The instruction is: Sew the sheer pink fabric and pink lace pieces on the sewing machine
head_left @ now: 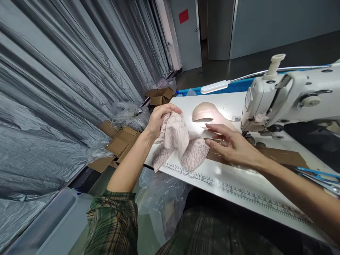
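Observation:
My left hand (162, 118) is closed on a bunched piece of pale pink lace fabric (175, 136), held up over the left end of the sewing table (183, 102). A patterned flap (195, 154) of the fabric hangs to the right and reaches the table. My right hand (230, 145) is open beside it, fingers apart and pointing left, with nothing visible in them. Just beyond the fingers lie beige moulded bra cups (205, 110). The white sewing machine (255, 95) stands to the right of that hand, its needle area partly hidden.
A printed ruler (212, 182) runs along the table's front edge. Blue-handled scissors (313, 173) lie at the right, near dark cloth (313, 141). A lamp (215, 86) reaches over the back. Cardboard boxes (124, 141) and plastic bags (164, 198) are at the left and below.

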A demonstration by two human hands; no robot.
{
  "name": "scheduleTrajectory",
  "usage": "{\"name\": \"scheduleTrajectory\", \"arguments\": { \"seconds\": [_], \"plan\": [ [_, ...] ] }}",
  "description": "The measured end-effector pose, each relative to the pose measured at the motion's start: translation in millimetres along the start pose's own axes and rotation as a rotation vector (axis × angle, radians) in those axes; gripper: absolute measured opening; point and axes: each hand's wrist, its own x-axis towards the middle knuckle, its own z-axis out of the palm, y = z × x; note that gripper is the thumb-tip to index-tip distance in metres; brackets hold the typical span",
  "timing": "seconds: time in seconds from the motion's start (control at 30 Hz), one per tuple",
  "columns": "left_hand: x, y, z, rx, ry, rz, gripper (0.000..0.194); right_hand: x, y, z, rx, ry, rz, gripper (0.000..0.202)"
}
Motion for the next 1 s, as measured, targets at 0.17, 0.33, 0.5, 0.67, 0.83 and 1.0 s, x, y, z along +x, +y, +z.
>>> {"name": "scheduleTrajectory", "arguments": {
  "seconds": [0.17, 0.33, 0.5, 0.67, 0.83, 1.0],
  "plan": [
    [-48, 33, 47.1, -0.142, -0.334, -0.040, 0.025, -20, -13, -17, 0.110, -0.294, -0.049, 0.079],
    [-64, 9, 71.8, -0.227, -0.435, -0.131, 0.026, -57, 3, -52, 0.254, -0.585, 0.186, 0.034],
    [-62, -46, 74.1, -0.100, -0.601, -0.359, 0.038, -78, 23, -91, 0.184, -0.366, 0.581, 0.042],
    [-58, -64, 65.9, -0.036, -0.704, -0.437, 0.043, -70, 33, -101, -0.194, -0.235, 0.641, 0.053],
    [-55, -60, 69.6, 0.045, -0.736, -0.370, 0.049, -66, 33, -99, -0.156, -0.236, 0.665, 0.054],
    [-51, -63, 85.9, 0.200, -0.684, -0.313, 0.048, -69, 33, -97, -0.186, -0.236, 0.592, 0.046]
  ]
}}
